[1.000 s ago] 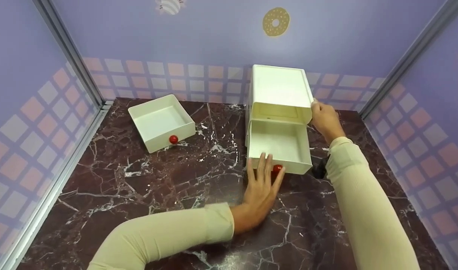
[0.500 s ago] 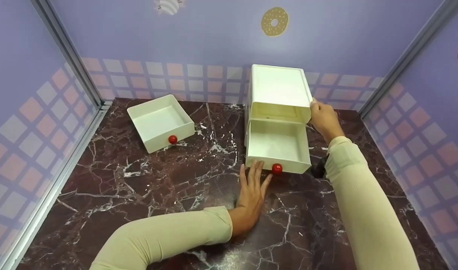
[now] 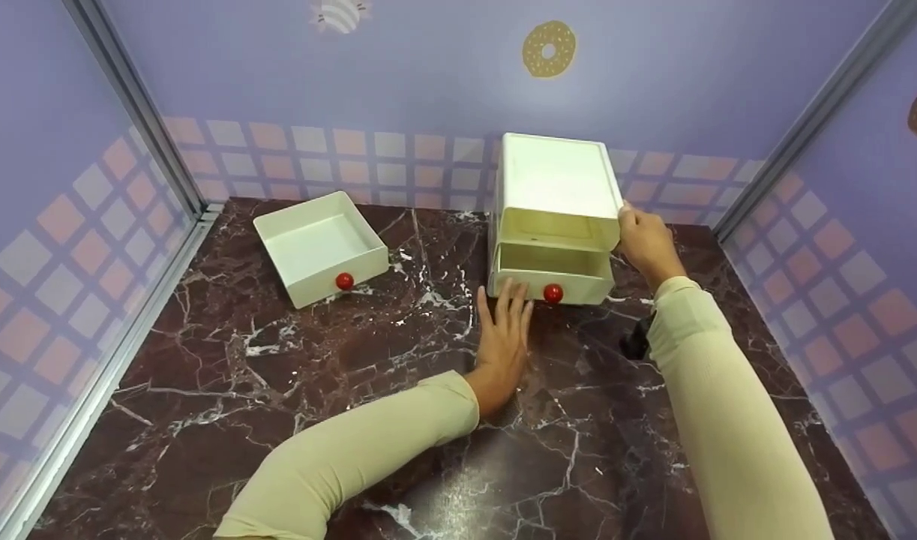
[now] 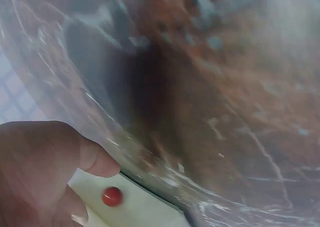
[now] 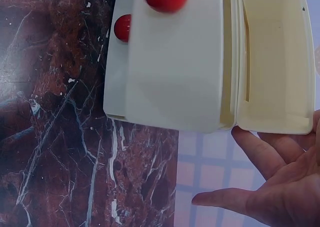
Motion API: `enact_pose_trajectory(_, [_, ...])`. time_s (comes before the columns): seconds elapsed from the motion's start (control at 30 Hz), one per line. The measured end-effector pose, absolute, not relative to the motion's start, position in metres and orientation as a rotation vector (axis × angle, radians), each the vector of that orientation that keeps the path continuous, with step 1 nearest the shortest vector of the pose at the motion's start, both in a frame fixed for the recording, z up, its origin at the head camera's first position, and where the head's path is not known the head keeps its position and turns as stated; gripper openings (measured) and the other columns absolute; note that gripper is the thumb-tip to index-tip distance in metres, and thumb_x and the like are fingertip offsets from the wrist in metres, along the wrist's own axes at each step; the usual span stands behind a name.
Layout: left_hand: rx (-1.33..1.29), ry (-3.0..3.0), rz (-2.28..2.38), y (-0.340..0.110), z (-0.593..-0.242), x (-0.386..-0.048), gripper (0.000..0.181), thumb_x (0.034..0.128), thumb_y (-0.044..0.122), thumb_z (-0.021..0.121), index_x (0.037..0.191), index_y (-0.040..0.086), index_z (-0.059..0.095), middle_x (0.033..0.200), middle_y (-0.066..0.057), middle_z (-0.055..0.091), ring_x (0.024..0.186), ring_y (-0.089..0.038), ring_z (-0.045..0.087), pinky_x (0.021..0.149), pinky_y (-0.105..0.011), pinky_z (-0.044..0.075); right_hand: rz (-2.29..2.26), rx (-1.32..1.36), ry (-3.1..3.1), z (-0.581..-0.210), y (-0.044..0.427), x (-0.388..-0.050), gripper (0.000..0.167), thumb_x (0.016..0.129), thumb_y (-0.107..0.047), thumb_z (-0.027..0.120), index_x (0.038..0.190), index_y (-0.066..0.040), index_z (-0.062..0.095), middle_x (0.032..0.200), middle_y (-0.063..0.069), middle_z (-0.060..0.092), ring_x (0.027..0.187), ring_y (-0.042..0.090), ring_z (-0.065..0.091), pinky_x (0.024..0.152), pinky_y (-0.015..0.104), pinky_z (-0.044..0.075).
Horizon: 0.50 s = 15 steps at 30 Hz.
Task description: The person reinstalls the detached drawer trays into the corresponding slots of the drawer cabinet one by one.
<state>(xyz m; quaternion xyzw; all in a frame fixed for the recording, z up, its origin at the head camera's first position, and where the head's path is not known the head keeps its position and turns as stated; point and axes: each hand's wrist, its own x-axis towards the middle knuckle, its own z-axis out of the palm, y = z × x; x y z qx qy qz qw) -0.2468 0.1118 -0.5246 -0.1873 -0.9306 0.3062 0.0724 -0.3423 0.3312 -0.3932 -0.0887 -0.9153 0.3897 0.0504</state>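
Observation:
A white drawer cabinet (image 3: pixel 559 176) stands against the back wall, its top slot lacking a drawer. Below that slot, a white drawer (image 3: pixel 582 289) with a red knob juts out part way. My left hand (image 3: pixel 503 345) presses its straight fingers on the drawer front, left of the knob. My right hand (image 3: pixel 648 238) touches the cabinet's right side near the top; in the right wrist view, its fingers (image 5: pixel 265 154) lie fairly straight along that side. That view also shows a lower drawer front (image 5: pixel 117 77) with another red knob. In the left wrist view the drawer is mostly hidden.
A separate white drawer (image 3: pixel 323 244) with a red knob sits on the dark marble-patterned tabletop (image 3: pixel 278 420), left of the cabinet. Purple walls (image 3: pixel 428 75) with a tile print enclose the back and both sides. A small black object (image 3: pixel 636 341) shows beside my right sleeve.
My left hand has shifted left off the knob area and moved forward, and the drawer has slid well into the cabinet. The right hand has stayed at the cabinet's side.

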Motion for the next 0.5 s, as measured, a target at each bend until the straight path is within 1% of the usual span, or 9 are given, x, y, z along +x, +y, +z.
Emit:
enact_pose_trajectory(0.1, [-0.570,-2.779,0.903,0.110,-0.529,-0.252,0.084,0.1008,0.068,0.035,0.166,0.022,0.008,0.171,-0.016,-0.010,0.159,-0.041,-0.005,0.124,-0.069,0.013,1.190,-0.266,-2.788,-0.394,0.330,-0.342,0.063,0.109,-0.044,0.024,0.145,-0.003,0.055,0.137,0.026,0.060,0.123,0.037,0.055,0.110,0.054,0.043])
enact_pose_trajectory(0.23, [-0.616,-2.710,0.889,0.114,-0.533,-0.244,0.077,0.1039,0.053,0.041,0.166,0.023,0.007,0.170,-0.020,-0.011,0.159,-0.041,-0.004,0.123,-0.070,0.015,1.165,-0.256,-2.788,-0.393,0.331,-0.341,0.063,0.108,-0.042,0.024,0.142,-0.002,0.057,0.134,0.026,0.061,0.121,0.036,0.054,0.109,0.054,0.042])
enact_pose_trajectory(0.3, [-0.659,-2.693,0.847,0.119,-0.533,-0.237,0.075,0.1044,0.037,0.046,0.166,0.024,0.005,0.170,-0.021,-0.013,0.158,-0.041,-0.004,0.122,-0.071,0.013,1.151,-0.246,-2.787,-0.392,0.331,-0.341,0.063,0.108,-0.042,0.023,0.140,-0.001,0.058,0.132,0.026,0.061,0.120,0.037,0.054,0.109,0.054,0.042])
enact_pose_trajectory(0.37, [-0.727,-2.684,0.720,0.126,-0.533,-0.233,0.077,0.1024,0.029,0.049,0.166,0.023,0.006,0.170,-0.020,-0.012,0.159,-0.041,0.000,0.123,-0.069,0.013,1.138,-0.239,-2.784,-0.392,0.332,-0.342,0.064,0.108,-0.043,0.022,0.139,-0.001,0.059,0.132,0.026,0.061,0.119,0.037,0.054,0.109,0.055,0.042])
enact_pose_trajectory(0.43, [-0.808,-2.642,0.544,0.132,-0.533,-0.231,0.074,0.1022,0.028,0.050,0.165,0.019,0.013,0.172,-0.019,-0.004,0.159,-0.041,0.009,0.125,-0.064,0.018,1.128,-0.239,-2.786,-0.393,0.332,-0.343,0.065,0.108,-0.044,0.022,0.139,0.000,0.059,0.133,0.026,0.061,0.120,0.037,0.053,0.110,0.055,0.041])
enact_pose_trajectory(0.47, [-0.851,-2.586,0.464,0.135,-0.534,-0.232,0.070,0.1017,0.024,0.050,0.164,0.016,0.019,0.172,-0.018,0.004,0.158,-0.040,0.016,0.125,-0.060,0.023,1.124,-0.239,-2.787,-0.394,0.332,-0.343,0.065,0.108,-0.045,0.022,0.139,-0.001,0.059,0.134,0.026,0.061,0.121,0.037,0.053,0.110,0.056,0.041])
enact_pose_trajectory(0.5, [-0.887,-2.502,0.390,0.137,-0.534,-0.235,0.065,0.1019,0.023,0.049,0.162,0.013,0.028,0.171,-0.017,0.015,0.155,-0.039,0.026,0.125,-0.056,0.029,1.125,-0.241,-2.787,-0.394,0.332,-0.343,0.065,0.108,-0.044,0.022,0.141,-0.001,0.058,0.134,0.025,0.060,0.122,0.037,0.053,0.111,0.056,0.041])
